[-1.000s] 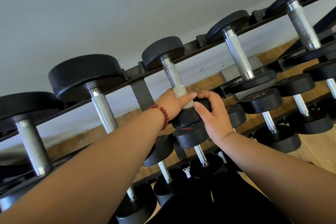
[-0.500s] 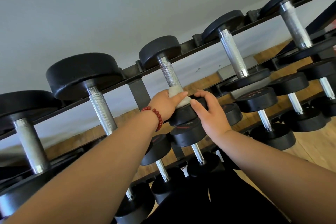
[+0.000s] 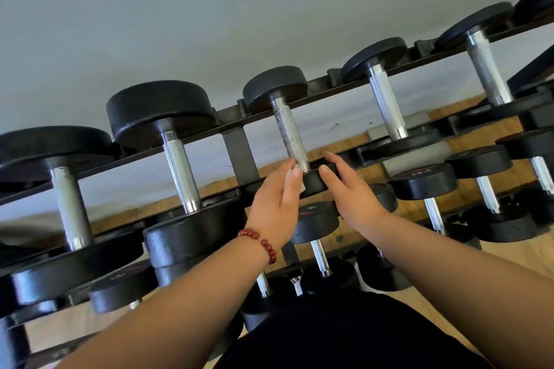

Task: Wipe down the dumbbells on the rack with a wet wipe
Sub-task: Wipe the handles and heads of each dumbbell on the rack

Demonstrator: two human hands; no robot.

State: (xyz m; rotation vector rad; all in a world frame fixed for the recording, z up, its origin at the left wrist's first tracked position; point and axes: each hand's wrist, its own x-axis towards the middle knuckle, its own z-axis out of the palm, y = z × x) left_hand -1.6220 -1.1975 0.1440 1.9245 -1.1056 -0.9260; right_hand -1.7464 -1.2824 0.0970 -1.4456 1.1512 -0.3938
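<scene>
Fingers (image 3: 288, 166) of the left hand (image 3: 275, 204) were wrapped around the low end of the handle half a second ago. Now they have let go of it and lie almost straight beside it, on its left. They pinch the wet wipe (image 3: 302, 187) against the thumb, and only a small white corner of it shows. Whether the wipe touches the metal I cannot tell. The right hand (image 3: 350, 192) has changed too. Before, it gripped the near head (image 3: 313, 183) of the dumbbell. Now its fingers are straight and a little spread, the thumb tip rests on the edge of that head, and it holds nothing. I judge that the wiping of this handle (image 3: 289, 132) is finished and both hands are leaving it, so the next dumbbell probably comes now.

The dumbbell lies on the top shelf of the rack (image 3: 239, 147), with its far head (image 3: 274, 87) near the grey wall. A bigger dumbbell (image 3: 177, 165) is on its left and a similar one (image 3: 386, 105) on its right, and the hands touch neither. Lower shelves carry smaller dumbbells, and the wooden floor (image 3: 509, 260) shows behind them. A red bead bracelet (image 3: 260, 244) is on the left wrist.
</scene>
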